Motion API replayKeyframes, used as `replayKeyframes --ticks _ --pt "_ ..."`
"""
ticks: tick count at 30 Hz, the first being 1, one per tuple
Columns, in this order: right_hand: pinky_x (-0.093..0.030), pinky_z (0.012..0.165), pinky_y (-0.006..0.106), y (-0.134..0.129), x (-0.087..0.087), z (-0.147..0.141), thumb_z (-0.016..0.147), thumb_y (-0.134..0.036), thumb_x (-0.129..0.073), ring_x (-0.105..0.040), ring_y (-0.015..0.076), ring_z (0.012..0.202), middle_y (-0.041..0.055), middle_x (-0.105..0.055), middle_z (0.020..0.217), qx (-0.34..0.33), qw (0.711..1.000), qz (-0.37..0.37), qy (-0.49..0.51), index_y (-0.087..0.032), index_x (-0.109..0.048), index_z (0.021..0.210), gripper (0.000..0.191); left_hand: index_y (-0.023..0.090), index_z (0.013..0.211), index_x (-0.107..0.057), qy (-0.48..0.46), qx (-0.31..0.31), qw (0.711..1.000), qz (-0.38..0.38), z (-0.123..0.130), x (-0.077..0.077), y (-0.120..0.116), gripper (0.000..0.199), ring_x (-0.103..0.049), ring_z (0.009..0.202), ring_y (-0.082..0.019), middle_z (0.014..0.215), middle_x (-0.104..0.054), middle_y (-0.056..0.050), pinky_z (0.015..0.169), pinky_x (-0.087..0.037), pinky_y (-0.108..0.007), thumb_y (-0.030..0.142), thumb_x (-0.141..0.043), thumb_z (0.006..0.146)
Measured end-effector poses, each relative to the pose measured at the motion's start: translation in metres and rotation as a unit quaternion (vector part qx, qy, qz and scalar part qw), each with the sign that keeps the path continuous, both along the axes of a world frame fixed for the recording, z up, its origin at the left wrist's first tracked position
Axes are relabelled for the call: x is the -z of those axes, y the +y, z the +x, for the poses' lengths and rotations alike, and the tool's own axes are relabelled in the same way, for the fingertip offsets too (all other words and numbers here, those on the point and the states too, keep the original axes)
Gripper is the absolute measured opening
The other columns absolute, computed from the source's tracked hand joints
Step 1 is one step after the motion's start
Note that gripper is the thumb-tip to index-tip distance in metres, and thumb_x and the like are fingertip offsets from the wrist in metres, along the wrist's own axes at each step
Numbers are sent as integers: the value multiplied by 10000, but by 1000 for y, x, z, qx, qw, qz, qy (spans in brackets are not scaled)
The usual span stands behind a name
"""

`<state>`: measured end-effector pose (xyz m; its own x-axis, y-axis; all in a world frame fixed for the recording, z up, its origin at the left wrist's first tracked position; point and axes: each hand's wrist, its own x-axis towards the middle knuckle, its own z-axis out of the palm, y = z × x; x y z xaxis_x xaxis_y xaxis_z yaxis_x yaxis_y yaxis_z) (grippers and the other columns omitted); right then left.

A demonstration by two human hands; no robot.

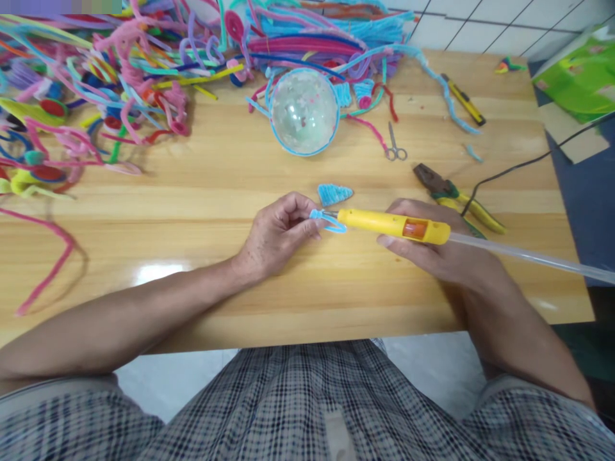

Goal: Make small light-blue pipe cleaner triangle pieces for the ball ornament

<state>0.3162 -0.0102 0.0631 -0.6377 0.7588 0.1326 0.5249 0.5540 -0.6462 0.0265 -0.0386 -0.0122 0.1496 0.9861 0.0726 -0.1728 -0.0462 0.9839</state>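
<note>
Between the thumb and fingers of my left hand (pixel 283 234) is a blue pipe cleaner (pixel 336 225) bent into a narrow loop. My right hand (pixel 432 253) is wrapped round a yellow hot glue gun (pixel 372 222), with a clear glue stick (pixel 523 256) running out of its back to the right. The metal nozzle of the gun points left and meets the blue pipe cleaner at my left fingertips; whether glue is on it cannot be made out. Just beyond lies a flat blue triangular piece (pixel 335 194) wound from pipe cleaner.
A clear round bowl (pixel 305 112) with a blue rim stands behind my hands. Scissors (pixel 396 144), pliers (pixel 444 186) and a yellow utility knife (pixel 464 99) lie to the right, near a black cord (pixel 516 163). Many coloured pipe cleaners (pixel 307 45) heap along the back and left.
</note>
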Motion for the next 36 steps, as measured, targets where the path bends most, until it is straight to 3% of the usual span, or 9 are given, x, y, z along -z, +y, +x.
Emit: replayKeyframes --ticks 29,36 --pt "-527 687 397 -2 -2 -1 1047 -374 -724 -691 234 728 13 -740 867 19 1000 -19 -9 -300 -646 964 136 214 940 -674 8 2 1000 -6 -1 -1 0 492 -749 681 -130 848 -811 -5 673 -650 -256 549 -1024 852" --pt "-504 666 375 -1 -1 -2 1017 -301 -732 -670 217 707 3 -720 851 9 1000 -16 -3 -291 -642 960 108 209 951 -670 4 8 1000 -2 -1 0 0 482 -758 689 -131 850 -811 -5 690 -651 -261 532 -1018 866"
